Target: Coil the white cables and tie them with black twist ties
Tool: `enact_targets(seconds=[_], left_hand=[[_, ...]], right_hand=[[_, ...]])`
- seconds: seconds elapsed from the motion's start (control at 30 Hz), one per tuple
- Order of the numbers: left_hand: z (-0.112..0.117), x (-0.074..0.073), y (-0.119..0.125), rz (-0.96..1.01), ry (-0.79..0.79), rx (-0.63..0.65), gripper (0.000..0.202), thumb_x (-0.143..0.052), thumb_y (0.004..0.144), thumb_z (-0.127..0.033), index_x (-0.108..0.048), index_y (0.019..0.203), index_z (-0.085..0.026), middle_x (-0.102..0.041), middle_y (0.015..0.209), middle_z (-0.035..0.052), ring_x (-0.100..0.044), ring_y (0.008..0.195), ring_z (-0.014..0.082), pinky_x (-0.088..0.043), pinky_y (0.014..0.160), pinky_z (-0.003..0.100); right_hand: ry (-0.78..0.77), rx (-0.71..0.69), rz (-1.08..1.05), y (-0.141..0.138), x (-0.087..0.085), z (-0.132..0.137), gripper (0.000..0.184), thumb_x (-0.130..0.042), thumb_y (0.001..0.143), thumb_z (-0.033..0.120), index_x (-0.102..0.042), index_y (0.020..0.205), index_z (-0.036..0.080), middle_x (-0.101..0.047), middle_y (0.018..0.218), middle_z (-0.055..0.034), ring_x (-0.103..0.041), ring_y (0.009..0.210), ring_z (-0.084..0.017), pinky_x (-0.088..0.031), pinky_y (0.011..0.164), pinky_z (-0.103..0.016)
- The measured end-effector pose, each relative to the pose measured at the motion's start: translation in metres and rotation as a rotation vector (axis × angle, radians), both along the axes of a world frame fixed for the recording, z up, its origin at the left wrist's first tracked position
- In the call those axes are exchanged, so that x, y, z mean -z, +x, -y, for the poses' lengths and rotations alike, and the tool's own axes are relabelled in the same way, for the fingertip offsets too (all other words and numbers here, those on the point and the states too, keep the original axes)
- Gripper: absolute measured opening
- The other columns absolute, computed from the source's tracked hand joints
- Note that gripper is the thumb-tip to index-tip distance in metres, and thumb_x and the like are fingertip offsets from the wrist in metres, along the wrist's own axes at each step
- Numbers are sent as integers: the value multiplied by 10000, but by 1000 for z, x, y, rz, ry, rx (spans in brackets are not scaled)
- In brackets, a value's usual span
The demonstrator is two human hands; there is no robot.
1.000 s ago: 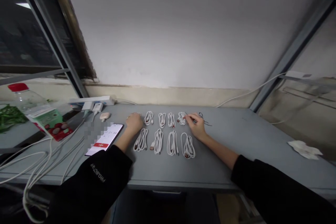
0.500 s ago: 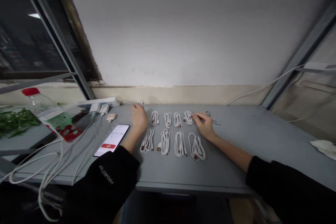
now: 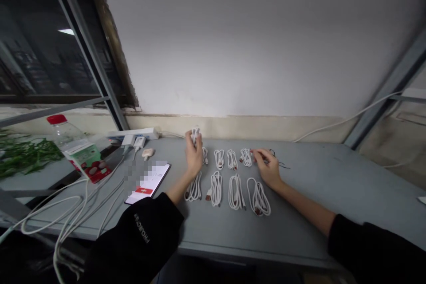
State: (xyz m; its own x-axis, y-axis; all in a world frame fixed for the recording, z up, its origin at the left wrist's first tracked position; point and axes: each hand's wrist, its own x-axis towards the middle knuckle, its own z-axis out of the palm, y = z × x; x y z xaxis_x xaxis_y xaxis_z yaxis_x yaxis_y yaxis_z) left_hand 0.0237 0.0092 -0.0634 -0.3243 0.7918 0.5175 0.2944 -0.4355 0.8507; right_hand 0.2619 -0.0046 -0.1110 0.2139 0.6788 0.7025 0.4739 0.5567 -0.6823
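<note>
My left hand (image 3: 194, 155) is raised near the back of the table, its fingers closed around a small coiled white cable (image 3: 195, 132). My right hand (image 3: 269, 168) rests low over the table with its fingers bent together in a pinch; what they hold, if anything, is too small to make out. Its fingertips are close beside a coiled white USB cable (image 3: 246, 157) at the right end of the back row. Thin dark ties (image 3: 281, 165) lie just beyond that hand. Several more coiled cables form a front row (image 3: 236, 193), with the leftmost partly behind my left wrist.
On the left lie a lit phone (image 3: 149, 184), a power strip (image 3: 133, 133) with plugged-in chargers, and a small beige adapter (image 3: 147, 154). A red-capped bottle (image 3: 75, 146) stands near green leaves (image 3: 25, 153). Loose white cables (image 3: 71, 213) hang over the table's front left edge.
My left hand has lifted and turned, bringing the coiled cable up into clearer view. My right hand stays by the back-row cable, fingers shifted slightly. The camera view has shifted a little.
</note>
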Motion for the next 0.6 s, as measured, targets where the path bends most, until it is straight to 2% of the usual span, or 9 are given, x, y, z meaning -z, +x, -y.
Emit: enact_targets(seconds=[0.1,0.17,0.23,0.3,0.4,0.5,0.6], left_hand=[[14,3,16,-222,-15,117,215,-576,869,-393,-531,940,-195,-588,725,-12,-551,646,132,-414,627,224],[23,4,25,-505,-68,180,148,-567,863,-343,-570,852,-195,-601,685,-4,-563,637,143,-398,617,233],[31,3,33,-752,-71,257,109,-570,848,-300,-595,854,-194,-643,702,10,-596,656,156,-402,627,239],[37,2,39,-906,-43,349,117,-552,858,-286,-602,814,-191,-682,749,33,-627,697,165,-414,635,237],[43,0,44,-1021,-18,451,145,-524,881,-283,-621,837,-185,-719,813,55,-660,745,175,-437,653,237],[46,0,47,-1060,-31,473,168,-514,883,-281,-647,893,-177,-736,833,62,-675,751,179,-449,659,242],[49,1,48,-1068,-33,489,190,-516,866,-256,-672,933,-171,-746,842,64,-678,735,174,-453,651,238]], right_hand=[[50,-32,69,-1,0,4,304,-508,865,405,-660,992,175,-621,682,-27,-556,616,-179,-470,644,-328],[134,-65,148,-2,-2,8,327,-501,883,370,-607,1121,171,-637,687,-18,-576,618,-179,-484,636,-317],[254,-117,257,-3,-3,13,358,-496,895,330,-552,1213,177,-654,715,-15,-592,607,-169,-489,588,-290],[379,-165,393,-4,-4,18,372,-485,904,317,-526,1253,193,-687,795,-37,-632,640,-172,-507,581,-283],[522,-177,549,-5,-2,19,323,-488,902,296,-562,1208,222,-724,924,-82,-693,755,-206,-548,659,-311],[588,-184,585,-5,4,16,276,-491,897,240,-588,1156,240,-730,877,-73,-704,746,-205,-560,669,-309],[622,-226,634,-4,7,13,291,-489,906,228,-571,1184,247,-723,904,-77,-700,764,-200,-561,664,-312]])
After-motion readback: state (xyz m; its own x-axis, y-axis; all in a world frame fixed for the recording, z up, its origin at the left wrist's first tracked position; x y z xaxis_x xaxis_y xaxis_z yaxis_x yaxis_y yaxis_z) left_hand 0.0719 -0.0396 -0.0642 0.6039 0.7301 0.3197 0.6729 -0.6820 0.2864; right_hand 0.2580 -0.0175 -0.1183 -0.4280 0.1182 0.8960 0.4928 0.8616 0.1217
